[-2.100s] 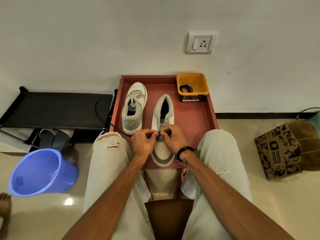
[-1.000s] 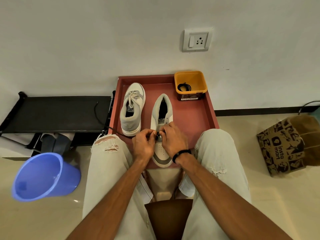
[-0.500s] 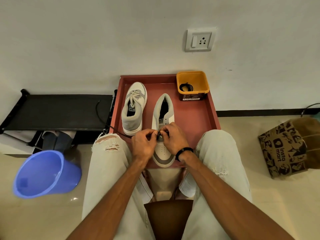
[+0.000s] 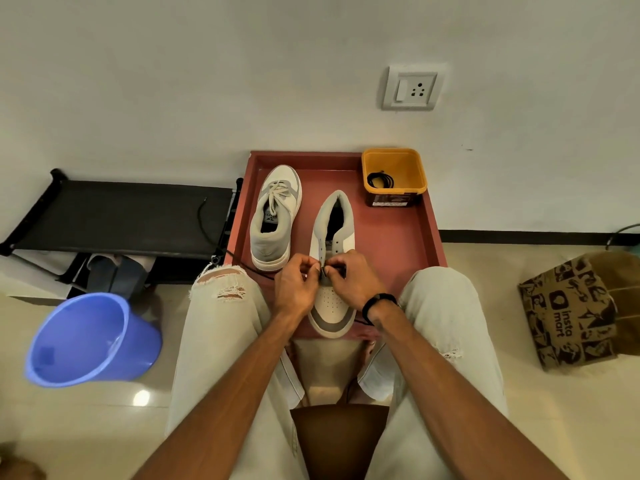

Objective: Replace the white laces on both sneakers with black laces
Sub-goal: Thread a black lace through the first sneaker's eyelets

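Two white-and-grey sneakers lie on a red tray (image 4: 431,237). The right sneaker (image 4: 333,303) points its toe toward me and has no white lace. The left sneaker (image 4: 275,216) points away and keeps its white laces. My left hand (image 4: 298,289) and my right hand (image 4: 353,277) meet over the right sneaker's lowest eyelets, both pinching a black lace (image 4: 327,270). Part of that lace trails left off the tray behind the left sneaker. A second coiled black lace (image 4: 380,180) rests in an orange tub (image 4: 393,168) at the tray's far right corner.
A black shoe rack (image 4: 121,216) stands left of the tray against the wall. A blue bucket (image 4: 90,341) sits on the floor at the left. A printed paper bag (image 4: 575,306) lies at the right. My knees flank the tray's near edge.
Both hands have stayed at the right sneaker's lower eyelets, with only small finger movements on the black lace. The camera view shifted slightly.
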